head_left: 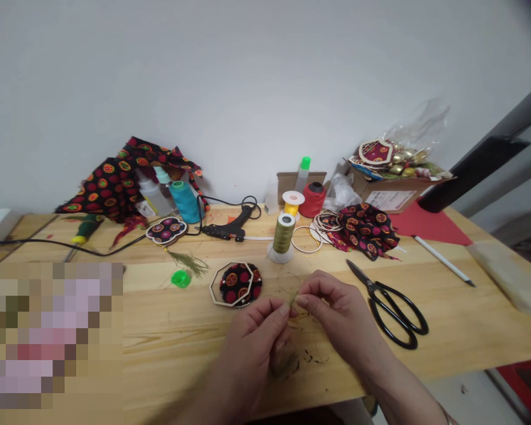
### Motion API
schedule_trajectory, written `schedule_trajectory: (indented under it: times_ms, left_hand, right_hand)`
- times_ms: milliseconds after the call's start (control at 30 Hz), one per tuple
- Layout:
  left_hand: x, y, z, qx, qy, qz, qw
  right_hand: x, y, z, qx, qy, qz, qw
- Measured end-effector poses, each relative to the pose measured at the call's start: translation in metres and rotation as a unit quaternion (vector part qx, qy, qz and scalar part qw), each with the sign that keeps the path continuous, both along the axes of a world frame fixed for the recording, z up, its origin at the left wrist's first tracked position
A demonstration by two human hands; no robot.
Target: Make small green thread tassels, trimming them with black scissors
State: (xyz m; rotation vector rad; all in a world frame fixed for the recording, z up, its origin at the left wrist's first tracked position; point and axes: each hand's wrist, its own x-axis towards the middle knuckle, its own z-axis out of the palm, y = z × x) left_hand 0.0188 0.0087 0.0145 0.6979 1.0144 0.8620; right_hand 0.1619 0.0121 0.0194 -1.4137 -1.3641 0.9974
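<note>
Head view, only one: both hands at the near-middle of the wooden table (172,348), fingertips almost meeting. Left hand (259,330): thumb and index closed in a pinch on fine olive-green thread (293,297), remaining fingers curled under. Right hand (338,307): thumb and index also pinched on the thread, just beside the left fingertips; other fingers bent. Thread sits between the two pinches, above the tabletop; loose ends too thin to trace. Blurred olive-brown patch (285,361) below the left hand, can't tell what it is. Olive-green thread spool (284,236) upright just beyond the hands. Left of that, nearer: octagonal wooden frame (212,289) overlapping a round piece of black floral fabric (239,284). Green cap (181,278) further left, near an olive tassel (190,264) on a flower-shaped pendant (166,231). Black-handled scissors (372,288) lie right of the right hand, blades pointing away, handles toward the near edge. White pen (442,260) beyond them. Back row, left to right: teal thread cone (186,202), black glue gun (232,228) on its side, yellow thread spool (292,203), red thread cone (312,202), cardboard box (371,192) with a white label, loaded above its rim.
</note>
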Motion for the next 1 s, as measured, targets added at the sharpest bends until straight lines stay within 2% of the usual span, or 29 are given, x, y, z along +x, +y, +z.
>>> schedule_trajectory:
  times_ms: [200,300,367,467,533,633,867,933,1000]
  left_hand:
    - [0.000,0.001,0.001,-0.015,-0.004,0.010,1.000]
    - [-0.003,0.002,0.002,-0.017,-0.007,0.031,0.999]
    - [-0.005,0.003,0.002,-0.005,-0.008,0.048,0.999]
    - [-0.006,0.005,0.002,0.002,-0.012,0.064,0.998]
    - [-0.006,0.007,0.001,-0.005,-0.014,0.072,0.997]
    - [-0.006,0.007,0.001,-0.015,-0.018,0.074,0.997]
    - [-0.011,0.010,0.006,-0.001,-0.007,0.086,0.996]
    - [-0.012,0.010,0.006,0.012,-0.002,0.086,0.996]
    - [-0.013,0.010,0.005,0.019,0.003,0.085,0.996]
  right_hand:
    - [0.002,0.004,-0.005,0.018,-0.023,-0.002,1.000]
    - [0.015,0.001,-0.007,0.087,-0.126,-0.002,0.988]
    - [0.028,-0.004,-0.008,0.125,-0.242,0.043,0.961]
    - [0.043,-0.013,-0.005,0.110,-0.372,0.166,0.907]
    - [0.047,-0.017,-0.002,0.097,-0.406,0.226,0.880]
    - [0.047,-0.020,-0.002,0.100,-0.424,0.263,0.861]
    - [0.046,-0.017,-0.015,0.152,-0.443,0.246,0.849]
    - [0.045,-0.017,-0.018,0.154,-0.424,0.250,0.857]
    - [0.045,-0.019,-0.018,0.142,-0.380,0.254,0.878]
